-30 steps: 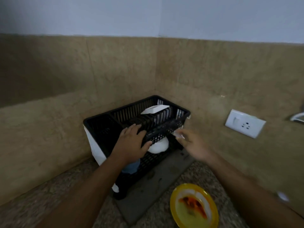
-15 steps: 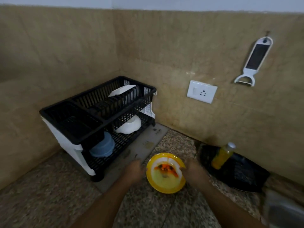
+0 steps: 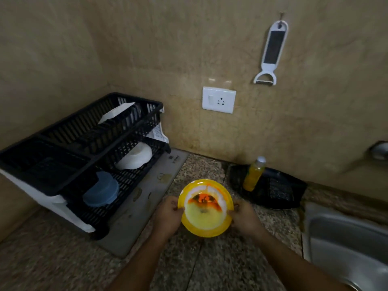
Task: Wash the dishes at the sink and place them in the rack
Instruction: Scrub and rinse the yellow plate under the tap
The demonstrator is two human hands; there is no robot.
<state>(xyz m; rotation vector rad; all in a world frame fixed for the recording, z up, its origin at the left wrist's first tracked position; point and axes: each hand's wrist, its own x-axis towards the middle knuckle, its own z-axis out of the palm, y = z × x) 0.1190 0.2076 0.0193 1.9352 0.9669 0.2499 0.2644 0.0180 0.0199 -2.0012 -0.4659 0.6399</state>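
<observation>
A yellow plate (image 3: pixel 206 223) smeared with orange and dark food sits between my hands over the granite counter. My left hand (image 3: pixel 168 217) grips its left rim and my right hand (image 3: pixel 244 217) grips its right rim. The black two-tier dish rack (image 3: pixel 63 156) stands at the left against the wall. A white plate (image 3: pixel 114 113) stands in its upper tier; a white bowl (image 3: pixel 136 157) and a blue bowl (image 3: pixel 101 192) lie upside down on its lower tier. The steel sink (image 3: pixel 348 244) is at the lower right.
A grey mat (image 3: pixel 151 190) lies under the rack. A bottle of yellow liquid (image 3: pixel 254 174) stands on a black tray (image 3: pixel 279 192) right of the plate. A wall socket (image 3: pixel 218 99) and a hanging white peeler (image 3: pixel 270 53) are on the wall. A tap fitting (image 3: pixel 379 150) shows at far right.
My hands left the rack, came down to the yellow plate and took hold of its two sides. My view swung right and down, bringing the sink into sight.
</observation>
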